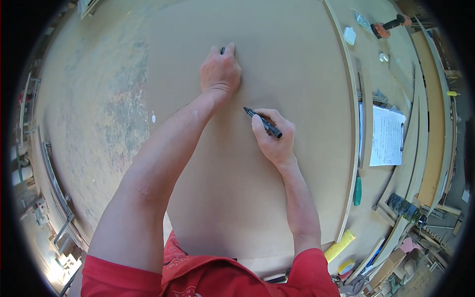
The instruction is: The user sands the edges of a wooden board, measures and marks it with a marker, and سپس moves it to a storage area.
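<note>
A black marker [267, 126] is gripped in my right hand [279, 136], its uncapped-looking tip pointing up and left, apart from my left hand. Below both hands lies a large plain tan board [227, 188]. My left hand [220, 70] is closed over the board's upper middle. Between its fingers shows a small dark piece [223, 50] that could be the marker's cap; most of it is hidden by the hand.
A long thin wood strip [352, 114] runs along the board's right edge. Beyond it are written papers [387, 134], a green handle [357, 190], a red-and-black power tool [390, 27] and a yellow roll [340, 246]. A paint-stained surface [109, 114] extends at left.
</note>
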